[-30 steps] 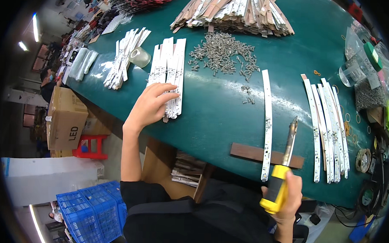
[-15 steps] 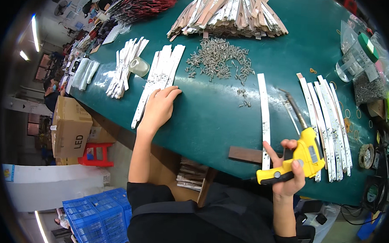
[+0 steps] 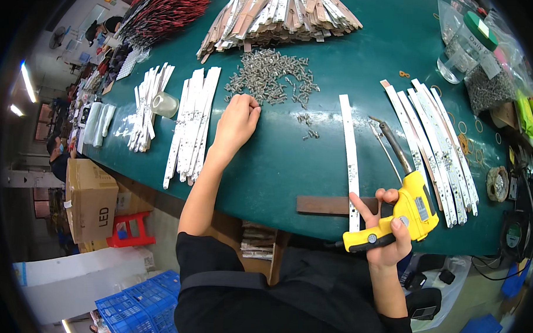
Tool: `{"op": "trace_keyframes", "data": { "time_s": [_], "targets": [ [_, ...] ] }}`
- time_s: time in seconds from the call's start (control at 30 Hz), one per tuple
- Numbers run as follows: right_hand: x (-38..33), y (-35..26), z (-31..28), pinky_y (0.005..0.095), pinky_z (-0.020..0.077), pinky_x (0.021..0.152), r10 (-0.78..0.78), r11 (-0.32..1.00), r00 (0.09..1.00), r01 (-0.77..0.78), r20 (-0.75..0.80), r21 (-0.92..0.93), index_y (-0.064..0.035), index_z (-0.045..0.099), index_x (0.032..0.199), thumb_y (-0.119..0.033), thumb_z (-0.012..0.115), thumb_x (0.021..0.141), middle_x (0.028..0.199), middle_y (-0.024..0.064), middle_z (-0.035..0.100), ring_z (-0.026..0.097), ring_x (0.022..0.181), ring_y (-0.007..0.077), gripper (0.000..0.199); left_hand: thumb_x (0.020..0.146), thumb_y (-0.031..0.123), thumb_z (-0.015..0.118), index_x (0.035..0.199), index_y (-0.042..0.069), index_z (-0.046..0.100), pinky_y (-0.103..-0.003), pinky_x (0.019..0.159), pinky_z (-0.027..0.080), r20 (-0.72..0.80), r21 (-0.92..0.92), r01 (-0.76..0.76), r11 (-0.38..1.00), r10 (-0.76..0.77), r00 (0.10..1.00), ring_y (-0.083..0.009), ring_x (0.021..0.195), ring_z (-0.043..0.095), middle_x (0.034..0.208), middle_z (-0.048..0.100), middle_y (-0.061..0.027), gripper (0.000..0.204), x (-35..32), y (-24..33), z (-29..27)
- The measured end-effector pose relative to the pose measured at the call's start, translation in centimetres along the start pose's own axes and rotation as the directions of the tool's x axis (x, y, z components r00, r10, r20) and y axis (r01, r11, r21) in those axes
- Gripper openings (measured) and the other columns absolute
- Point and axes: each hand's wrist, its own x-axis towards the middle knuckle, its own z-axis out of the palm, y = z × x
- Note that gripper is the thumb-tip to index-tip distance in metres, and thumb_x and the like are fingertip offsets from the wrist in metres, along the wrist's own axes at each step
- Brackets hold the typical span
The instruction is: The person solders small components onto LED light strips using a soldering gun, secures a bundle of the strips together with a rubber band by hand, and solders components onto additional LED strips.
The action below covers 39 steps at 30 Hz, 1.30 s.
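My left hand is on the table at the lower left edge of a heap of small metal pieces, its fingers curled together. Whatever is between its fingertips, if anything, is hidden. In my right hand is a yellow soldering gun, its long metal tip pointing away from me and up left. The right index finger stretches toward a single white circuit strip. That strip lies lengthwise, its near end by a dark flat bar. A bundle of white strips lies left of my left hand.
More strips lie right of the soldering gun. A large strip pile and red-black wires are at the back. A small cup stands left; a green-lidded jar and bagged metal pieces are at right.
My left hand has left the bundle of strips and moved up and right to the metal heap, its fingers curling in. The soldering gun stays in my right hand. The whole view has shifted slightly.
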Motion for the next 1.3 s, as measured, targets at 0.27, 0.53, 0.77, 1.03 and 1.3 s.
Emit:
{"op": "trace_keyframes", "data": {
  "time_s": [0.27,0.53,0.77,1.03,1.3],
  "targets": [
    [0.5,-0.1,-0.7,0.0732,0.0316,0.103,0.022,0.998,0.999,-0.02,-0.027,0.061,-0.0027,0.038,0.133,-0.011,0.058,0.078,0.11,0.0123,0.051,0.045,0.117,0.0231,0.06,0.095,0.01,0.06,0.101,0.002,0.059,-0.025,0.072,0.052,0.388,-0.791,0.289,0.539,0.076,0.919,-0.0101,0.079,0.062,0.091,0.065,-0.0061,0.01,-0.9,5.7,-1.1],
    [0.6,0.2,-1.1,0.0748,0.0326,0.101,0.002,0.993,0.999,0.003,-0.036,0.121,-0.0009,0.035,0.134,-0.011,0.057,0.078,0.111,0.0138,0.052,0.046,0.117,0.0228,0.061,0.092,0.004,0.063,0.105,-0.001,0.06,-0.026,0.078,0.054,0.508,-0.808,0.355,0.471,0.25,0.825,-0.0124,0.086,0.065,0.097,0.066,-0.0081,0.014,-1.8,11.1,1.6],
    [0.7,0.3,-1.1,0.0745,0.0319,0.101,0.002,0.996,1.0,-0.002,0.001,0.091,0.0014,0.035,0.133,-0.013,0.058,0.077,0.109,0.0138,0.051,0.046,0.113,0.0238,0.063,0.08,-0.006,0.067,0.094,0.001,0.065,-0.028,0.067,0.051,0.133,-0.613,-0.262,0.745,0.425,0.895,-0.0165,0.076,0.061,0.09,0.063,-0.0078,0.015,-4.0,11.4,3.6],
    [0.7,0.2,-1.2,0.0737,0.0309,0.103,0.018,0.998,1.0,-0.018,-0.008,0.056,0.0022,0.035,0.132,-0.015,0.058,0.076,0.107,0.0127,0.05,0.044,0.11,0.0228,0.062,0.08,-0.002,0.07,0.093,0.002,0.065,-0.028,0.065,0.05,0.091,-0.516,-0.364,0.775,0.472,0.877,-0.0184,0.073,0.062,0.086,0.063,-0.0069,0.015,-4.0,11.4,4.4],
    [0.8,0.1,-1.8,0.0805,0.0252,0.1,0.04,0.999,0.996,-0.041,0.085,0.01,-0.006,0.032,0.136,-0.016,0.059,0.082,0.111,0.0092,0.047,0.042,0.115,0.0221,0.062,0.077,-0.002,0.072,0.091,0.003,0.065,-0.031,0.064,0.051,0.022,-0.428,-0.473,0.77,0.533,0.846,-0.0219,0.072,0.062,0.083,0.063,-0.0072,0.017,-4.2,11.5,4.9]
  ]
}}
